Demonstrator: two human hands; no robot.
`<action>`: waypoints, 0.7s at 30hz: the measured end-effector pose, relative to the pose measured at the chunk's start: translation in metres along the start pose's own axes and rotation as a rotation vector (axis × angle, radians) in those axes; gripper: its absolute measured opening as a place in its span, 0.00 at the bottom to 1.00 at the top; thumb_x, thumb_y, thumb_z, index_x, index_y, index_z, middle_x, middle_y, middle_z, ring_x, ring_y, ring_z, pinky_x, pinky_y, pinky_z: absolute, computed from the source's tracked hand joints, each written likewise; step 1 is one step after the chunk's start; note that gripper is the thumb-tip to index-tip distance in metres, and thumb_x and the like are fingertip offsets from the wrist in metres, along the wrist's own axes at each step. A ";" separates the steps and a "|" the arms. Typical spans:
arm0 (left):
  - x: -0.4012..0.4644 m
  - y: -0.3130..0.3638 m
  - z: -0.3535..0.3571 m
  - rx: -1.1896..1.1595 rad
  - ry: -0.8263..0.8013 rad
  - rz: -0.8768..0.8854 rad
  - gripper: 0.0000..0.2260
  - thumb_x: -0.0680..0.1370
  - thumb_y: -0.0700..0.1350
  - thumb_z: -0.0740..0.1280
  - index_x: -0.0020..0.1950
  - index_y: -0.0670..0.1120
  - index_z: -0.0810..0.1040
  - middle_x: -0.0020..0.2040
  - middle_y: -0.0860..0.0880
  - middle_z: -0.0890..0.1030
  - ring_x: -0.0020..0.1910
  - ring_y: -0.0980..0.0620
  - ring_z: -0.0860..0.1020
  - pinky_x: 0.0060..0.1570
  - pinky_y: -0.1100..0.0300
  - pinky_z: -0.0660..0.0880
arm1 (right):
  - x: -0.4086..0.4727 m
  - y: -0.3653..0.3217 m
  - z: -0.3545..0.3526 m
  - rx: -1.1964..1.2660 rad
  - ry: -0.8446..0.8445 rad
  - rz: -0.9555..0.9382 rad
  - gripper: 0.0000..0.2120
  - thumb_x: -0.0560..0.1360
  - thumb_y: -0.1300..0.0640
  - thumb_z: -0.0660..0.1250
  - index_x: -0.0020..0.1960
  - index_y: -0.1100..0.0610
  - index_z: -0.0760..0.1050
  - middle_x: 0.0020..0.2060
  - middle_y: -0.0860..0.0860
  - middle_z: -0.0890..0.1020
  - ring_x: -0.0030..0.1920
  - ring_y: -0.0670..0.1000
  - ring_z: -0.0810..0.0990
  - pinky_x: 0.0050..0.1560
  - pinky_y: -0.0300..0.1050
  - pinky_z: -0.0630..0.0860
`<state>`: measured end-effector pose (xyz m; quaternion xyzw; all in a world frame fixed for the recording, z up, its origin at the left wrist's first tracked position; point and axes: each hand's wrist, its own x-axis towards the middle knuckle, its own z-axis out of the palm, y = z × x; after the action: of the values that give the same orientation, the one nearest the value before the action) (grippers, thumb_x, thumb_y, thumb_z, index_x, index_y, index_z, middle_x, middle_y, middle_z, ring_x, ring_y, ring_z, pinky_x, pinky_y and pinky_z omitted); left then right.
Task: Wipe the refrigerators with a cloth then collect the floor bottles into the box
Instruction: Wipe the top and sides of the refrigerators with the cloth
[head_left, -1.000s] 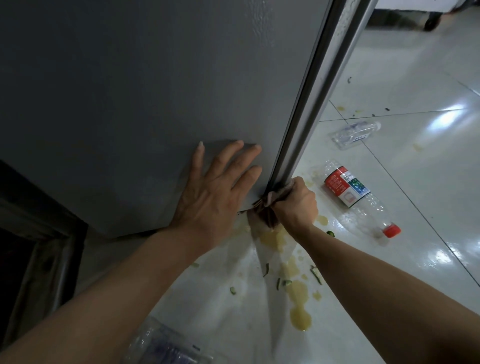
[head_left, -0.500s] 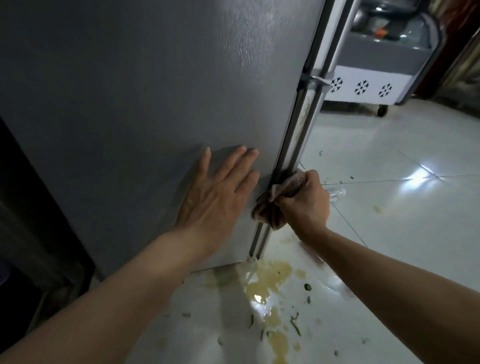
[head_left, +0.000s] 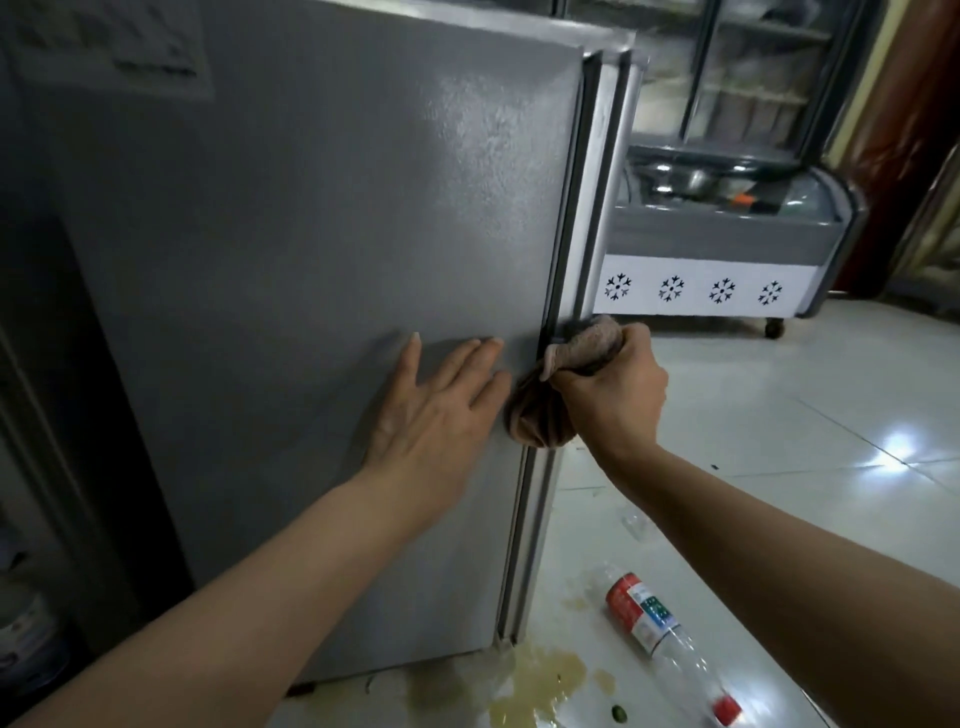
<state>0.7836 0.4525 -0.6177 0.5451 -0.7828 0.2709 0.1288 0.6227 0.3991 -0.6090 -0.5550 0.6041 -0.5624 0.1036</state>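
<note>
A grey refrigerator (head_left: 322, 249) fills the left and middle of the head view. My left hand (head_left: 436, 410) lies flat against its side panel with the fingers straight. My right hand (head_left: 613, 395) grips a bunched brown cloth (head_left: 566, 384) and presses it on the refrigerator's front corner edge, about halfway up. An empty clear bottle (head_left: 670, 649) with a red label and red cap lies on the floor at the lower right. A second clear bottle (head_left: 636, 522) shows partly beside my right forearm.
A yellowish spill (head_left: 540, 680) with green scraps spreads over the white tile floor at the refrigerator's base. A chest freezer (head_left: 727, 249) with snowflake marks stands behind on wheels, with a glass-door cooler (head_left: 748, 67) behind it. A dark gap runs along the refrigerator's left.
My right hand has slid the cloth up the refrigerator's corner edge from near the floor. My left hand has moved up the side panel with it. The view has lifted.
</note>
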 end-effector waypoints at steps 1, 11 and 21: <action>0.004 -0.001 -0.006 0.000 0.004 -0.006 0.32 0.73 0.40 0.59 0.75 0.47 0.52 0.77 0.46 0.45 0.76 0.51 0.46 0.69 0.39 0.39 | 0.001 -0.002 -0.002 0.006 -0.011 -0.006 0.24 0.63 0.54 0.76 0.53 0.56 0.69 0.43 0.54 0.79 0.46 0.59 0.78 0.46 0.57 0.78; 0.048 -0.020 -0.069 0.041 0.151 0.012 0.26 0.75 0.39 0.57 0.73 0.49 0.56 0.77 0.47 0.49 0.76 0.50 0.50 0.69 0.41 0.41 | 0.018 -0.022 -0.010 -0.039 -0.111 0.038 0.23 0.62 0.57 0.76 0.52 0.58 0.69 0.42 0.52 0.77 0.44 0.57 0.78 0.41 0.50 0.77; 0.085 -0.049 -0.120 0.083 0.297 -0.068 0.31 0.70 0.40 0.65 0.71 0.47 0.59 0.77 0.46 0.51 0.75 0.44 0.49 0.70 0.41 0.45 | 0.051 -0.070 -0.025 -0.004 -0.066 -0.004 0.23 0.62 0.58 0.76 0.52 0.59 0.69 0.42 0.52 0.75 0.46 0.56 0.77 0.44 0.50 0.77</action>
<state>0.7855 0.4409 -0.4626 0.5299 -0.7245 0.3762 0.2298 0.6241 0.3904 -0.5195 -0.5746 0.6006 -0.5427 0.1210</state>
